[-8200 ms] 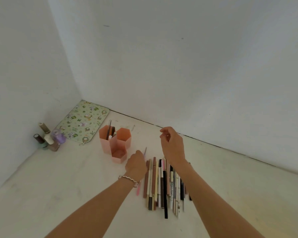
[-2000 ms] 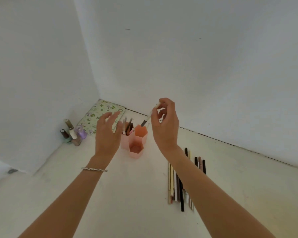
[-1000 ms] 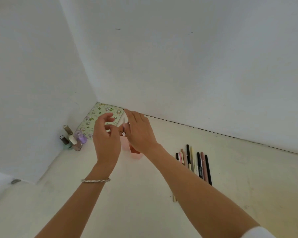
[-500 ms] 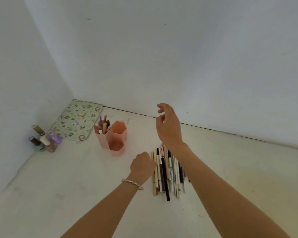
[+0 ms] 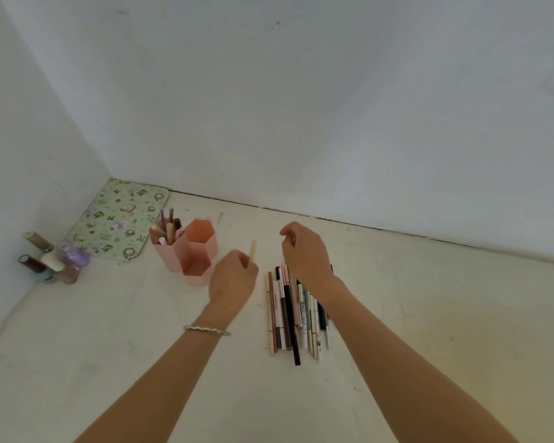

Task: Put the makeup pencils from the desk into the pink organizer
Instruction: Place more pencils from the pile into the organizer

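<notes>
One cream pencil [image 5: 253, 249] pinched in my left hand [image 5: 233, 280], tip up, lifted off row [image 5: 296, 311] toward organizer [image 5: 186, 251] just left. Right hand [image 5: 305, 251] empty, fingers loosely curled, hovers above row for next pick. Rear-left cell already holds several.

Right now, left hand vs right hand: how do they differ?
The left hand is closed around a cream pencil whose tip sticks up above it; the right hand holds nothing, fingers loosely curled. The left sits between the organizer and the pencil row; the right hovers over the row's far end. The left wrist wears a bracelet; the right is bare. Both arms are bare.
</notes>
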Demonstrator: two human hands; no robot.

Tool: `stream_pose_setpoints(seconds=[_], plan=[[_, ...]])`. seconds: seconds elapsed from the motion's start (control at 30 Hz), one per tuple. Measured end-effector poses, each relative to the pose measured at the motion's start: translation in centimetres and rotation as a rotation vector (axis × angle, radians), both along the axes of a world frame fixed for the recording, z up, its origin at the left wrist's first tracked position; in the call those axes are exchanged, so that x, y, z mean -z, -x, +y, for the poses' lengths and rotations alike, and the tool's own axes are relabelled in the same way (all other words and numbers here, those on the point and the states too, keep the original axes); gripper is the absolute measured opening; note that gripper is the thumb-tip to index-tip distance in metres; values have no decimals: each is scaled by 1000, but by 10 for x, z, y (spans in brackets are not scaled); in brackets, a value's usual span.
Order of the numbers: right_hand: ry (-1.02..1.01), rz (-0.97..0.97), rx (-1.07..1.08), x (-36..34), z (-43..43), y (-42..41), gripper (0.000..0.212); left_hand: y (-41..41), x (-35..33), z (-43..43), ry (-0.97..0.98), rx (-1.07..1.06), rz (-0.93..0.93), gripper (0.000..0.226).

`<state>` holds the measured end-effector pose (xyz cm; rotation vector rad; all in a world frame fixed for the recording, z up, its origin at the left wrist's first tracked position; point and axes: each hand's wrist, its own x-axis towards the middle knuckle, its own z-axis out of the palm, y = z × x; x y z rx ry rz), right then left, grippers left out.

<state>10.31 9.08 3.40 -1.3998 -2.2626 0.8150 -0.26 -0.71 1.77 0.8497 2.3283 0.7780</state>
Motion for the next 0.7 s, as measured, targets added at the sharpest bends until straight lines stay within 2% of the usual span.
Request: stream_pose_setpoints(seconds=[0.1,0.17,0.3,0.47,0.63,0.7], plan=[[-21,-347,-139,13,-10,10,19,19,-39,-3,-269,-51,34,7],[-87,-533,-234,24,-20,17,19,25,-53,-5,-389,-72,34,17],[-172,-786,-302,49,-30,24,24,31,-55,-10,-482,-80,-22,40],[-184,-738,-266,57,-35,30,17,34,-45,-19,-467,-65,2,46],[-131,-624,-179,58,-38,34,23,36,-44,-27,-562,-71,-69,80],[-83,-517,-84,52,-35,37,30,45,-56,-31,-593,-130,-18,75]])
